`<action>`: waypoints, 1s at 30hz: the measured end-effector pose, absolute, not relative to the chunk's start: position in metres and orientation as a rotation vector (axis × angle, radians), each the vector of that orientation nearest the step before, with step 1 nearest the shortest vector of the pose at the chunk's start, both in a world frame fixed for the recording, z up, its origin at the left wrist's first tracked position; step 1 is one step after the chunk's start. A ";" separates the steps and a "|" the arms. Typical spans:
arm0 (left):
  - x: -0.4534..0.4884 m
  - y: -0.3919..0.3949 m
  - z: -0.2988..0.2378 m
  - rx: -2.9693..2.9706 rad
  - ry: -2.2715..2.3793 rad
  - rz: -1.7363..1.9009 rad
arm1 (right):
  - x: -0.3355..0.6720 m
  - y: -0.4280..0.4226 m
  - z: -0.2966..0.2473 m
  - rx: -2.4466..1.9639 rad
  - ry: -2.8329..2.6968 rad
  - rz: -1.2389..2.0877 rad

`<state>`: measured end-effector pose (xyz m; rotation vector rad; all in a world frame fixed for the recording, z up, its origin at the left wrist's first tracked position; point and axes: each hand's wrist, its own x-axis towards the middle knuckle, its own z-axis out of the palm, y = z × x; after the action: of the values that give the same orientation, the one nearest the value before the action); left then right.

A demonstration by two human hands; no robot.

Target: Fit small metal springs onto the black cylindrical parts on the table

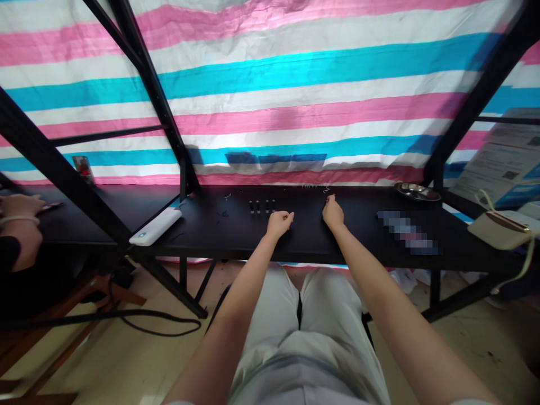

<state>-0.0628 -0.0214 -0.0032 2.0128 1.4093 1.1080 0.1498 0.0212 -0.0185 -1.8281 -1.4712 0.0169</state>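
Small dark pieces just beyond left fingers

One head-worn view, wide lens, looking forward and down from above the seated person's lap. The black table crosses mid-frame at full arm's reach, where the left hand and right hand sit. Striped tarp fills 12 o'clock, floor 6 o'clock, and another person's hand is at 9 o'clock.

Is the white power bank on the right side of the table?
No, the power bank lies on the table left of the left hand.
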 end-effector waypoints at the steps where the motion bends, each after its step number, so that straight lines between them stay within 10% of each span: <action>1: -0.063 -0.021 -0.004 2.016 1.404 1.104 | 0.149 0.021 -0.018 -1.855 -1.475 0.018; 30: -0.057 -0.017 -0.009 2.216 1.163 1.120 | 0.107 -0.019 -0.018 -1.073 -2.245 -0.381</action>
<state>-0.0568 -0.0172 -0.0092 2.2162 1.1625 1.1202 0.1069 -0.0186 -0.0182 -1.0730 -2.2446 -0.3814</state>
